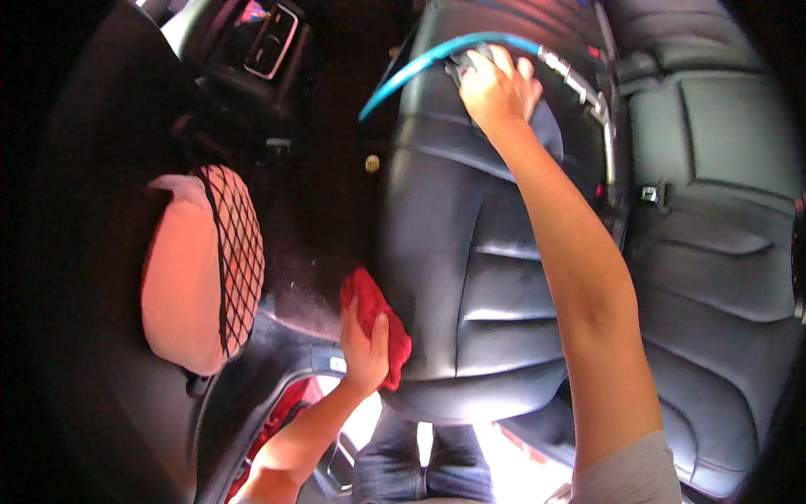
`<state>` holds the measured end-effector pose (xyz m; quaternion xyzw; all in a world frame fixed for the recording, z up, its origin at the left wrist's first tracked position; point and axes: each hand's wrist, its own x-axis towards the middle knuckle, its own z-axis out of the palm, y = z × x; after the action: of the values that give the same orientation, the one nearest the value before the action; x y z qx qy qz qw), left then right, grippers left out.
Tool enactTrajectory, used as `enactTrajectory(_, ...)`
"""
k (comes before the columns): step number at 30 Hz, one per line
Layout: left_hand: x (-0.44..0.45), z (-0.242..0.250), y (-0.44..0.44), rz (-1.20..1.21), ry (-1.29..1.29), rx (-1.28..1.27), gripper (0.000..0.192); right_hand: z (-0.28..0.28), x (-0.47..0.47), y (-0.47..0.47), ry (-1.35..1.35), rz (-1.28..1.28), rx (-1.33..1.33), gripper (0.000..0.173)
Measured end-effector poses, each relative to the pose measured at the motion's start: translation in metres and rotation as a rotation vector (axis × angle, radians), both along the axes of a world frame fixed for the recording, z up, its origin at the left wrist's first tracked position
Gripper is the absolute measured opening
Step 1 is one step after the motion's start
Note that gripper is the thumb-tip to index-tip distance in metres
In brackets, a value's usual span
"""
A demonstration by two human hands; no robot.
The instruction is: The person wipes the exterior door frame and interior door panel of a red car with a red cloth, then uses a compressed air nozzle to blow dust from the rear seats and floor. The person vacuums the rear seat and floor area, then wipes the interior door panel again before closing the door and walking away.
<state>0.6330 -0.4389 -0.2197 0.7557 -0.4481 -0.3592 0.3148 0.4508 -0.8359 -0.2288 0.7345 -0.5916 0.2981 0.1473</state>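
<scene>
My left hand [366, 353] grips a folded red cloth [393, 334] low beside the front edge of the black leather car rear seat [434, 277]. Farther along that seat, my right hand [500, 88] is closed over a dark grey item [463, 66], perhaps a cloth or a tool grip; my fingers hide most of it. A blue hose [434, 57] arches just past the right hand. It joins a metal wand [576, 82], which lies along the back of the seat cushion.
A pink cushion [182, 283] sits under black netting [236, 252] on the front seatback. The centre console [274, 41] stands at the upper left. A small round yellowish object [372, 164] is on the dark floor. A belt buckle [652, 194] rests against the rear backrest [743, 132].
</scene>
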Motion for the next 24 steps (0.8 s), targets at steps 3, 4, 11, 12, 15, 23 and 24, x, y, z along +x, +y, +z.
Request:
enactTrajectory(3,0.008,0.0,0.013,0.115,0.266,-0.029,0.055,0.019,0.028,0.095,0.004,0.364,0.131,0.012)
enactTrajectory(4,0.011,-0.001,0.022,0.11,0.257,-0.071,0.057,0.03,0.036,0.136,-0.004,0.517,0.187,0.008)
enactTrajectory(11,0.02,0.009,0.106,0.161,0.168,0.453,0.046,0.052,-0.094,0.404,-0.336,0.931,0.485,0.03)
enactTrajectory(12,0.023,0.015,0.116,0.096,0.058,0.564,0.046,0.048,-0.126,0.412,-0.338,0.766,0.578,0.025)
enactTrajectory(15,0.038,0.025,0.133,0.066,0.386,0.161,0.045,0.032,-0.158,0.419,-0.271,0.173,0.473,0.038)
enactTrajectory(23,0.103,0.029,0.113,-0.828,-0.244,0.683,0.053,0.207,0.144,0.413,-1.715,0.504,0.641,0.065)
enactTrajectory(24,0.108,0.026,0.111,-0.927,-0.283,0.679,0.056,0.241,0.176,0.411,-1.682,0.602,0.531,0.067)
